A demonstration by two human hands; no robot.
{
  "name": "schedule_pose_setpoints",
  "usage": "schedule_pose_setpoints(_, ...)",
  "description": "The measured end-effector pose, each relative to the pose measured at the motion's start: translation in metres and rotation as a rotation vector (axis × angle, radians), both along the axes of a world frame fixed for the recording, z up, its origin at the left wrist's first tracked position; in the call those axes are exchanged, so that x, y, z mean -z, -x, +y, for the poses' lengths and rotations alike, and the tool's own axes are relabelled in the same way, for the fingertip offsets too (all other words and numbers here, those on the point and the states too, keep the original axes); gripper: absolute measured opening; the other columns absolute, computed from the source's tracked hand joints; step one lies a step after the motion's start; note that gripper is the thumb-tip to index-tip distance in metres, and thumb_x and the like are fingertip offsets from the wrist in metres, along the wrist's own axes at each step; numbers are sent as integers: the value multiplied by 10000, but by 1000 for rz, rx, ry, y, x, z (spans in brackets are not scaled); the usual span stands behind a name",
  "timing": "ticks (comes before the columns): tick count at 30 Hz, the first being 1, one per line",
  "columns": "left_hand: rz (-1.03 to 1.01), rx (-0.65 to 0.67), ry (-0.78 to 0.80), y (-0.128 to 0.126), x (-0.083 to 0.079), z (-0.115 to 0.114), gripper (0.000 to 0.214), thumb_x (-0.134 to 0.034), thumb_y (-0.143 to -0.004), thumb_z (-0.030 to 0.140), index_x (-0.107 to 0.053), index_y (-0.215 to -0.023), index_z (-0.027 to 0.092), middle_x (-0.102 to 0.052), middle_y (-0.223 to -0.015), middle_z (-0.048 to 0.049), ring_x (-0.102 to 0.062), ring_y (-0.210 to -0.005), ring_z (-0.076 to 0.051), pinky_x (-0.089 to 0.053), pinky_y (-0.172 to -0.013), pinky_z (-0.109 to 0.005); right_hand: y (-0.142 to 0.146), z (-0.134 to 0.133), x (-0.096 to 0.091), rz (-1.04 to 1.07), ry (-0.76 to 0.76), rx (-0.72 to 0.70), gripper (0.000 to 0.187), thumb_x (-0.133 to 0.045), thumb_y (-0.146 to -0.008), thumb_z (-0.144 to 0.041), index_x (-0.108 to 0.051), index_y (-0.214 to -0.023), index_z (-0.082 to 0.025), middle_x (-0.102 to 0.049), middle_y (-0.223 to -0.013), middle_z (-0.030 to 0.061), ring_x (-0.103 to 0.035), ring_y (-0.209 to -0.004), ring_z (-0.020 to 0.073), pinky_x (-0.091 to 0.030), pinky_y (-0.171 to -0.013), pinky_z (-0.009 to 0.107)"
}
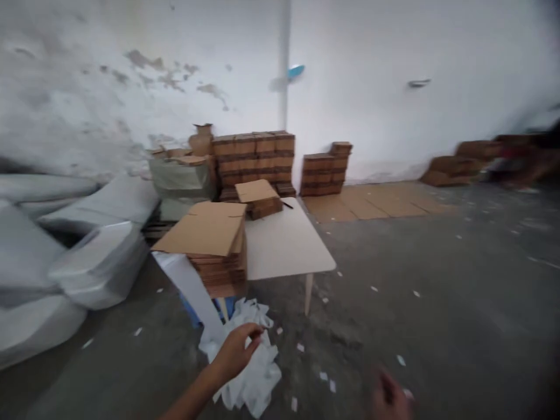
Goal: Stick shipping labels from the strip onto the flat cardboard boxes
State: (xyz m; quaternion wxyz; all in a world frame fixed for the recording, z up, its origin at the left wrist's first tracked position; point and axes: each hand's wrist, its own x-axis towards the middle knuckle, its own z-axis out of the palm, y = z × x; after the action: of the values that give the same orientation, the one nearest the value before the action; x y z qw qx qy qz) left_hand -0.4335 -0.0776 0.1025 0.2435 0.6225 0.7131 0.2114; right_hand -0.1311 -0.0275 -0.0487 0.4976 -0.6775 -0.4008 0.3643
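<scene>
My left hand (236,350) reaches forward low in the view, its fingers pinched on a crumpled bunch of white paper strips (249,373) that hangs over the floor. My right hand (387,396) is at the bottom edge, blurred by motion, with its fingers unclear. Ahead stands a small white table (284,245) with a tall stack of flat cardboard sheets (214,245) at its near left corner. A smaller cardboard stack (260,198) lies at its far end. A long white strip (188,286) hangs off the table's left side.
Stacks of cardboard boxes (256,157) line the white wall, with more (324,169) to the right and at the far right (464,160). White wrapped bundles (87,245) pile up at the left. Flat cardboard (376,201) covers part of the grey floor, which is littered with paper scraps.
</scene>
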Motion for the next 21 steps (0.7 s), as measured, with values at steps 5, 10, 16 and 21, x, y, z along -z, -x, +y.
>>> schedule_pose_setpoints(5, -309, -862, -500, 186, -22, -25, 347, -628, -716, 498, -616, -877, 191, -671, -869, -75, -611, -835, -226, -457, -780, -347, 237, 79, -54, 76, -132, -516, 451, -514, -749, -546, -657, -965, -177, -679, -989, 96, -639, -876, 255, -500, -780, 370)
schedule_pose_setpoints(10, -410, -1165, -654, 334, -31, 17, 507, -541, -707, 641, -599, -901, 176, -654, -892, -77, -615, -858, -212, -468, -721, -315, 358, 124, -128, 69, -172, -641, 457, -516, -772, -551, -641, -988, -168, -689, -939, 96, -641, -812, 223, -494, -713, 315)
schedule_pose_setpoints(16, -568, -1051, -649, 420, -74, 41, 364, -792, -506, 462, -605, -534, 151, -545, -487, 30, -497, -493, -115, -377, -483, -218, 443, 197, -233, 5, -448, -625, 400, -514, -827, -501, -621, -1029, -172, -669, -911, 82, -603, -794, 187, -456, -721, 293)
schedule_pose_setpoints(21, -608, -1138, -872, 455, -131, -9, 306, -738, -606, 468, -621, -657, 190, -613, -587, 55, -507, -510, -88, -392, -501, -183, 518, 201, -298, 26, -480, -931, 365, -507, -845, -496, -631, -990, -186, -666, -872, 67, -609, -782, 180, -467, -730, 304)
